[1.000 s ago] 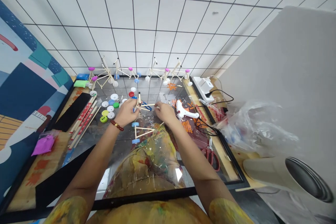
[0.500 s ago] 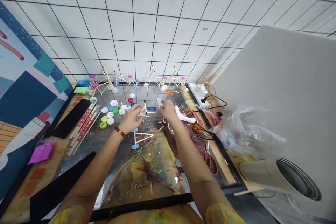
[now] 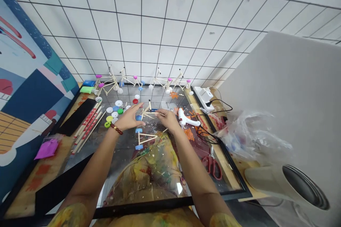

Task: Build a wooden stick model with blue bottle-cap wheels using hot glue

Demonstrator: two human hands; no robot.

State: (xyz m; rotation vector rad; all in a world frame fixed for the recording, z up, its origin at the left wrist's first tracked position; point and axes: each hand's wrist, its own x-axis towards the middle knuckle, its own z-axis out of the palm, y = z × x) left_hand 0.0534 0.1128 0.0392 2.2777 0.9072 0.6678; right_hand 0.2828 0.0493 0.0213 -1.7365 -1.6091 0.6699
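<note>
A small stick frame (image 3: 148,112) stands on the glass tabletop between my hands, with a short upright stick tipped in black and a blue cap (image 3: 138,117) at its left side. My left hand (image 3: 128,117) is open beside it, thumb and fingers spread around the blue cap's side; contact is unclear. The fingertips of my right hand (image 3: 168,118) are closed on the frame's right end. Nearer to me lies a triangular stick frame (image 3: 146,138) with two blue caps. To the right of my right hand is a white glue gun (image 3: 188,118).
Several finished stick models (image 3: 157,84) line the tiled wall. Loose bottle caps (image 3: 114,114) and a bundle of sticks (image 3: 87,126) lie left. Red-handled scissors (image 3: 213,166), a cable, a power strip (image 3: 204,95) and a plastic bag (image 3: 247,134) are right.
My left hand has let go of the stick frame and spread its fingers. My right hand has come from beside the glue gun to the frame's right end. The whole view has shifted slightly.
</note>
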